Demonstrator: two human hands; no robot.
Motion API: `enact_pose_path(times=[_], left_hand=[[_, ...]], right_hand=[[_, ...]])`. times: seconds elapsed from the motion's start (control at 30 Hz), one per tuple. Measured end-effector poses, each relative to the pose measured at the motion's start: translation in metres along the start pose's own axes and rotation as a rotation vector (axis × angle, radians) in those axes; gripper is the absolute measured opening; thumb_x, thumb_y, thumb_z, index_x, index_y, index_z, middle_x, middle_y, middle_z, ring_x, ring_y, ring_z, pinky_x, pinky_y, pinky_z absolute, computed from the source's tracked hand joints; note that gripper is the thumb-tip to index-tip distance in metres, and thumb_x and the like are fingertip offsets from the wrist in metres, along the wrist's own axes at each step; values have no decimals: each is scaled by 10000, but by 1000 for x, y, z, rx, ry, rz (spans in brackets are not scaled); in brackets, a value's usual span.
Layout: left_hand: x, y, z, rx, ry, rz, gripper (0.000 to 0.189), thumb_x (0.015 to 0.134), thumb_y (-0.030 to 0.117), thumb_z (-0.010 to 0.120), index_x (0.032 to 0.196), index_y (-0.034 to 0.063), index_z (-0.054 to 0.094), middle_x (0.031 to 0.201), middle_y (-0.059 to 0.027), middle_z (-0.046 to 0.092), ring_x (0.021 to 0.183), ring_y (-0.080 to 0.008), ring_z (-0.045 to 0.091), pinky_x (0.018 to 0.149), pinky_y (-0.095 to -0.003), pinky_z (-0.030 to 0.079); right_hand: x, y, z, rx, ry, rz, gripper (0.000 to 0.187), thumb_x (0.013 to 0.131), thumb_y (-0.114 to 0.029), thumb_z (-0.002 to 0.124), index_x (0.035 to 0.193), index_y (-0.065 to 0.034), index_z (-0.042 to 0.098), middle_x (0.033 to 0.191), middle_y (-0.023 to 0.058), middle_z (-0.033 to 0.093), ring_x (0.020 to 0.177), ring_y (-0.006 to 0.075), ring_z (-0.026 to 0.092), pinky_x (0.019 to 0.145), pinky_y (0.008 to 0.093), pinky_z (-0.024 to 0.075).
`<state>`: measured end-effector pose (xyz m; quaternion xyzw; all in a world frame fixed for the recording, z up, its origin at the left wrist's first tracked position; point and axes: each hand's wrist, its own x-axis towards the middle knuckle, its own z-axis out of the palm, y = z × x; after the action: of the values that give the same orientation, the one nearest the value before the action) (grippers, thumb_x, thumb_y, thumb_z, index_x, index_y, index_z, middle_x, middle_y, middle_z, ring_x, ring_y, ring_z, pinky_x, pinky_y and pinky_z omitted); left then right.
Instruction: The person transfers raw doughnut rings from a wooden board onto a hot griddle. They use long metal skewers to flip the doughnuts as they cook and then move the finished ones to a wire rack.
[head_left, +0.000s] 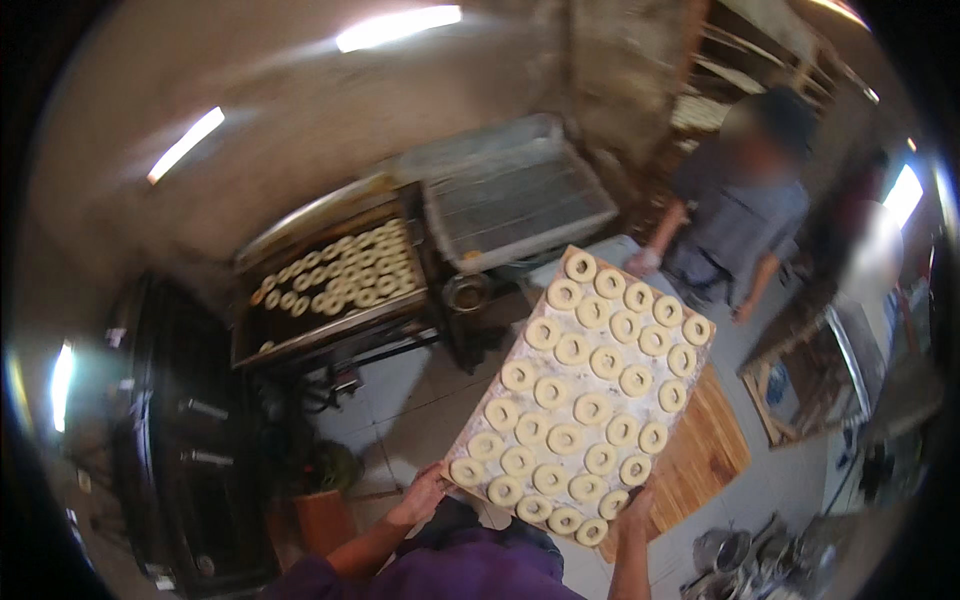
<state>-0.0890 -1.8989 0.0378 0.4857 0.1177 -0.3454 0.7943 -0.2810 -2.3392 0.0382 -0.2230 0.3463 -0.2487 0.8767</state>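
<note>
My left hand (424, 495) grips the near left corner of a floured wooden board (480, 405), held out in front of my purple top. My right hand (636, 512) holds the board's near right edge. Rows of pale raw dough rings (592, 409) cover the board. Partly beneath it, on the right, shows another wooden board (705, 442) with a bare wood-grain face; what supports it is hidden. To the left, a large fryer or vat with a metal rim (337, 328) holds many dough rings (364, 270) in dark contents.
A large grey rectangular tub (517, 195) stands beyond, beside a round metal pot (466, 291). A co-worker in grey (739, 217) stands ahead right, near a wood-framed box (806, 382). Dark cabinets with handles (202, 435) are at left. Metal items (724, 555) lie at lower right.
</note>
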Motion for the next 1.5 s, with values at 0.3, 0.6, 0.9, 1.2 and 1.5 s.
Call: enact_pose_path(times=[0.3,0.6,0.9,1.2,1.5], left_hand=[[-68,-254,240,-318,200,396,945,991,836,366,1648,159,321,1637,-102,431,1494,-353,415,1221,-534,351],[-23,-284,464,-653,527,687,992,957,893,298,1659,192,300,1671,-70,388,1525,-343,397,1244,-544,373],[-16,-325,387,-834,422,903,1095,893,945,366,1668,176,285,1689,-120,357,1534,-399,363,1236,-651,328],[-25,-255,439,-747,898,911,841,1042,760,378,1612,141,392,1581,-100,504,1438,-324,519,1190,-511,460],[-63,-167,480,-983,1095,886,766,1060,726,401,1584,168,428,1521,-57,528,1365,-291,551,1097,-491,521]], right_hand=[[71,-45,-49,-70,-12,170,376,1084,-304,521,1272,-18,676,1224,120,710,1068,286,714,903,441,595],[165,-103,-76,-431,-68,268,397,1107,-315,501,1303,-10,664,1215,119,695,1020,233,720,862,405,623],[236,-199,63,-1172,-1012,-739,267,1076,-168,585,1293,-13,593,1189,174,649,1116,330,621,982,452,473],[346,-12,439,-1209,-2137,-1333,468,852,-89,698,1312,-41,622,1384,185,623,1320,363,561,1101,479,471],[299,86,556,-1150,-2626,-1488,545,834,-107,730,1367,-114,619,1382,173,631,1378,396,523,1202,494,411]])
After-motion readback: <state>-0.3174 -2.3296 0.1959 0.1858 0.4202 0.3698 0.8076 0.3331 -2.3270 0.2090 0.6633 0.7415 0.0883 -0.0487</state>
